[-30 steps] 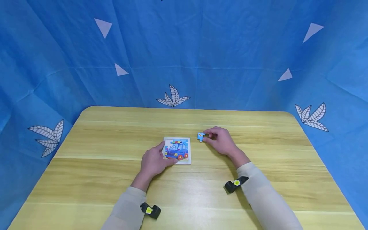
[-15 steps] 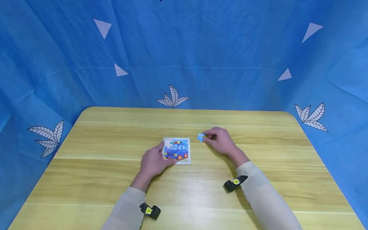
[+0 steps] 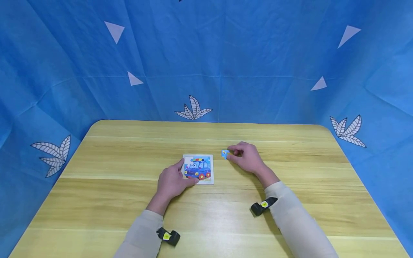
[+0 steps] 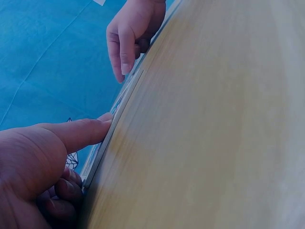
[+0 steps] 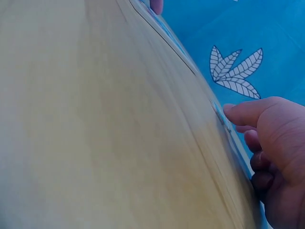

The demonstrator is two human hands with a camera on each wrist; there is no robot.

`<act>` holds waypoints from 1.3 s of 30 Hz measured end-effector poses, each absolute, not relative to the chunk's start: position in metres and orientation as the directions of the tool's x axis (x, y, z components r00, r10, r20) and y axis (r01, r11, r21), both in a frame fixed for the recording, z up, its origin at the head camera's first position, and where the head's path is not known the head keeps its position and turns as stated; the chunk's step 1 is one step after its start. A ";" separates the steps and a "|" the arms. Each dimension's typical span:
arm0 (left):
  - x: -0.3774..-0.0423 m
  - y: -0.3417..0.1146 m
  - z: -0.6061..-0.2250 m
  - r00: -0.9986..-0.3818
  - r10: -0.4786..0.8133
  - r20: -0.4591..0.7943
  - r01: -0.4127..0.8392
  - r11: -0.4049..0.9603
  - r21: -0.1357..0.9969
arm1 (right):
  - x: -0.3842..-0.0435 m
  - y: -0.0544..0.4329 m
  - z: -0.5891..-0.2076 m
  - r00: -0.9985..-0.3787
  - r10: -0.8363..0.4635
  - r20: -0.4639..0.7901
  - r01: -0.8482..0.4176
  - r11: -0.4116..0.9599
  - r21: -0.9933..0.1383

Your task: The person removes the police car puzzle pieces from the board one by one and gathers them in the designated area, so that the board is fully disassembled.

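Observation:
A small jigsaw puzzle (image 3: 203,170) with a blue cartoon car lies flat in a pale square tray (image 3: 206,182) on the table. A pale patch shows near its upper left corner in the head view. My left hand (image 3: 172,181) holds the tray by its left side, thumb on the near edge and fingers at the far left. To the right of the tray, a light blue puzzle piece (image 3: 224,153) with a yellow mark is at the thumb and fingertips of my right hand (image 3: 248,157), which pinch its right side. Both wrist views show the piece and tray almost edge-on.
The wooden table (image 3: 290,157) extends around both hands, its far edge meeting a blue cloth (image 3: 258,71) printed with white leaves and triangles. Dark wrist cameras, the left one (image 3: 169,237) and the right one (image 3: 262,206), hang beside the sleeves.
The right thumb has shifted slightly over the puzzle piece, covering more of its lower right. My left hand and the tray hold still.

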State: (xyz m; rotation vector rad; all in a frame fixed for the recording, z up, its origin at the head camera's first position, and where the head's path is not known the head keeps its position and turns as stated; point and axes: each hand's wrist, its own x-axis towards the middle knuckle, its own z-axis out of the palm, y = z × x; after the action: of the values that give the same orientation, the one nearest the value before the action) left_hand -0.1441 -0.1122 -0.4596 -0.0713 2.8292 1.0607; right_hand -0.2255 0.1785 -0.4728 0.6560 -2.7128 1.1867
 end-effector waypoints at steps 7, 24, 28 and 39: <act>-0.144 -0.112 -0.460 -0.992 -0.006 -0.123 -0.085 0.754 0.652 | -0.218 0.171 -0.471 -0.920 -0.296 0.258 -0.387 0.569 -0.726; -0.145 -0.112 -0.461 -0.993 -0.001 -0.122 -0.080 0.760 0.645 | -0.206 0.141 -0.472 -0.907 -0.298 0.296 -0.415 0.520 -0.747; -0.146 -0.112 -0.461 -0.994 0.004 -0.111 -0.068 0.765 0.640 | -0.205 0.132 -0.470 -0.899 -0.317 0.301 -0.428 0.496 -0.755; -0.146 -0.112 -0.462 -0.994 0.004 -0.111 -0.068 0.769 0.635 | -0.200 0.109 -0.463 -0.896 -0.350 0.274 -0.421 0.469 -0.776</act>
State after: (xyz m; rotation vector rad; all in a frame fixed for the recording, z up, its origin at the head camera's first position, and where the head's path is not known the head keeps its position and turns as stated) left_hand -0.1458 -0.1119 -0.4615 -0.0516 2.8550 1.0313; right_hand -0.2003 0.1095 -0.4634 0.6901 -2.6268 1.4212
